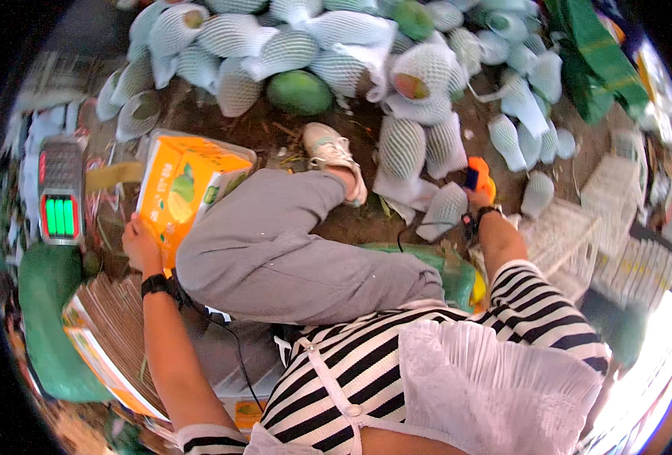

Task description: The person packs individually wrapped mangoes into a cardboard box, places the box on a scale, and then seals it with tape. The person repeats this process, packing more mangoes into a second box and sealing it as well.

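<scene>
My left hand (pixel 141 245) grips the left edge of an orange printed cardboard box (pixel 168 196). The box has mango pictures and writing, and it stands tilted against my bent leg in grey trousers (pixel 267 250). Out to the right, my right hand (pixel 478 198) holds an orange tape dispenser (pixel 481 172) with a dark blue part, its fingers partly hidden. Close by lies a mango in a white foam net (pixel 445 210). A strip of brown tape (pixel 114 175) runs left from the box, its far end hard to make out.
Several foam-netted mangoes (pixel 284 51) are heaped ahead, with a bare green mango (pixel 299 92). A scale with a lit green display (pixel 60 217) stands left, above stacked flat cardboard (pixel 117 318). White plastic crates (pixel 563 239) stand at right, and a black cord (pixel 239 347) crosses my lap.
</scene>
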